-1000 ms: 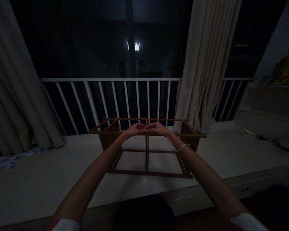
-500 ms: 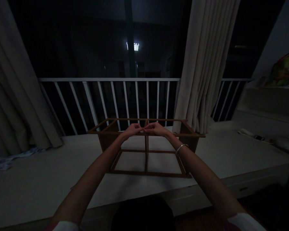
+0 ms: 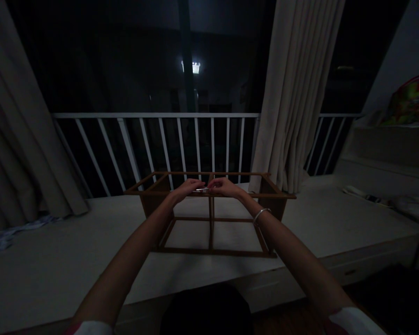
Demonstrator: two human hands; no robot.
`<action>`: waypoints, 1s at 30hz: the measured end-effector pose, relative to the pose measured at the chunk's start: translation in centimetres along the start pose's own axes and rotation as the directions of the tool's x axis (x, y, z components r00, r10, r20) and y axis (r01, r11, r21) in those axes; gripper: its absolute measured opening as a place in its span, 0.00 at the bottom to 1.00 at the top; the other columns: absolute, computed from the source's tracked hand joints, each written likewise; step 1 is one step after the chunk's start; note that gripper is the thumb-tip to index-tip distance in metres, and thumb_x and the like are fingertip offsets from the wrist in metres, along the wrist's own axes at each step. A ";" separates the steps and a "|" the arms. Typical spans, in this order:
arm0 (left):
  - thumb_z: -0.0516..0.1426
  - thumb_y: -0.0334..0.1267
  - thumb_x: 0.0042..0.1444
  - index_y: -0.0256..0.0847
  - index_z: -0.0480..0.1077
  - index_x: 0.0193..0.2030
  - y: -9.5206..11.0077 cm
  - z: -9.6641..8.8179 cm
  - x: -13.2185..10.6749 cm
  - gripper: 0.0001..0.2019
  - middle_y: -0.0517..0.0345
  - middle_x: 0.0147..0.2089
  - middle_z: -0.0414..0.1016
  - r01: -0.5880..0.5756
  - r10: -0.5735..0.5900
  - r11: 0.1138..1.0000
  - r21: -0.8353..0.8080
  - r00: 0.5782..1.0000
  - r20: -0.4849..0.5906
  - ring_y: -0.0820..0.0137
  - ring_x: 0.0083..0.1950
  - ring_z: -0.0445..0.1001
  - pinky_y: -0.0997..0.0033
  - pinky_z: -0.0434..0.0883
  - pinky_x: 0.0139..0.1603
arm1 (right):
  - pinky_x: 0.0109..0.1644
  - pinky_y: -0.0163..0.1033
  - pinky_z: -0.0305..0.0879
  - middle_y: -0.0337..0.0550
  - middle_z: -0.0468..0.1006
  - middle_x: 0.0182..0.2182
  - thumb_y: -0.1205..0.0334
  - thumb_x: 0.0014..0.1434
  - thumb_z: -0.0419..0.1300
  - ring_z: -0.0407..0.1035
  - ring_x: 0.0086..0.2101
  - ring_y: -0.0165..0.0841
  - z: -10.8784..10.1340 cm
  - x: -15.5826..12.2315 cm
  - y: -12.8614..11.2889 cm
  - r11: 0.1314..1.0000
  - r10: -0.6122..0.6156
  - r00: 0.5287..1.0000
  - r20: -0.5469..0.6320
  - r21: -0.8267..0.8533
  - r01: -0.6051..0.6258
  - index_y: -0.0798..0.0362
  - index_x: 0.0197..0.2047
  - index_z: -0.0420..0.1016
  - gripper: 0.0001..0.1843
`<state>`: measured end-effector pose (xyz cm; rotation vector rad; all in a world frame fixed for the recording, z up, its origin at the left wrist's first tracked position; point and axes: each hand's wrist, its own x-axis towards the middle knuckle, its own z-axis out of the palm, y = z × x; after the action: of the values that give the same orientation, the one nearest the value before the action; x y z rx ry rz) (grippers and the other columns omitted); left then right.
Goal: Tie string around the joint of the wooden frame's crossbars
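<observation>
A brown wooden frame point(image 3: 244, 253) with open sides and a middle post stands on the pale ledge. Just at its upper front rail, my left hand point(image 3: 187, 187) and my right hand point(image 3: 225, 187) nearly meet above the post. Between them lies a thin, shiny metal rod point(image 3: 201, 189), too small and dim for its kind to be certain. My left fingers are closed on the rod. My right fingers are pinched at its other end, where the wood and fingers hide the contact. A bracelet point(image 3: 261, 215) circles my right wrist.
The pale ledge point(image 3: 314, 228) runs under the frame. Behind stand a white railing point(image 3: 153, 115) and a dark window, with curtains point(image 3: 293, 93) on both sides. A patterned cloth point(image 3: 17, 232) lies at left, a strap point(image 3: 365, 197) and a colourful bag point(image 3: 410, 100) at right.
My left hand has drawn slightly left, away from my right hand, and more of the shiny rod shows between them. My right hand has stayed almost in place at the rail.
</observation>
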<state>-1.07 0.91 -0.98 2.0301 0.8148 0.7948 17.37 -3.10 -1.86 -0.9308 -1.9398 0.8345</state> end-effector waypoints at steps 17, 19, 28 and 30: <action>0.55 0.46 0.38 0.34 0.66 0.32 1.1 0.3 -0.5 0.17 0.59 0.27 0.66 0.014 -0.011 1.000 -0.020 0.985 0.170 0.78 0.26 0.61 0.79 0.55 0.24 | 0.27 0.29 0.56 0.41 0.69 0.25 0.57 0.41 0.56 0.61 0.25 0.24 0.0 -0.6 -0.6 0.992 -0.008 1.000 -0.008 -0.128 0.007 0.61 0.31 0.69 0.17; 0.55 0.45 0.38 0.34 0.66 0.34 1.2 0.3 -0.6 0.17 0.57 0.29 0.66 -0.011 0.015 1.000 -0.025 0.985 0.172 0.76 0.29 0.63 0.79 0.57 0.26 | 0.26 0.29 0.56 0.41 0.69 0.24 0.57 0.41 0.56 0.60 0.25 0.24 0.0 -0.7 -0.6 0.992 0.002 1.000 -0.010 -0.129 -0.003 0.61 0.31 0.69 0.16; 0.55 0.44 0.39 0.34 0.67 0.36 0.8 0.0 -0.1 0.18 0.52 0.34 0.68 0.006 0.006 0.998 -0.070 0.983 0.181 0.72 0.34 0.65 0.75 0.59 0.32 | 0.28 0.29 0.56 0.40 0.69 0.25 0.58 0.39 0.57 0.60 0.25 0.24 -0.2 -0.5 -0.5 0.994 0.032 0.999 -0.002 -0.103 -0.032 0.60 0.31 0.69 0.16; 0.56 0.44 0.38 0.34 0.67 0.36 0.7 0.0 0.0 0.18 0.52 0.35 0.69 0.007 0.016 0.994 -0.107 0.977 0.212 0.72 0.35 0.65 0.74 0.60 0.33 | 0.28 0.29 0.56 0.40 0.69 0.25 0.58 0.39 0.57 0.60 0.25 0.24 -0.2 -0.4 -0.5 0.995 0.041 0.999 -0.002 -0.095 -0.041 0.60 0.31 0.69 0.16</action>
<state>-0.90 0.53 -0.38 1.9805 0.6324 0.5973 17.55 -3.66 -1.56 -1.0299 -1.9805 0.7706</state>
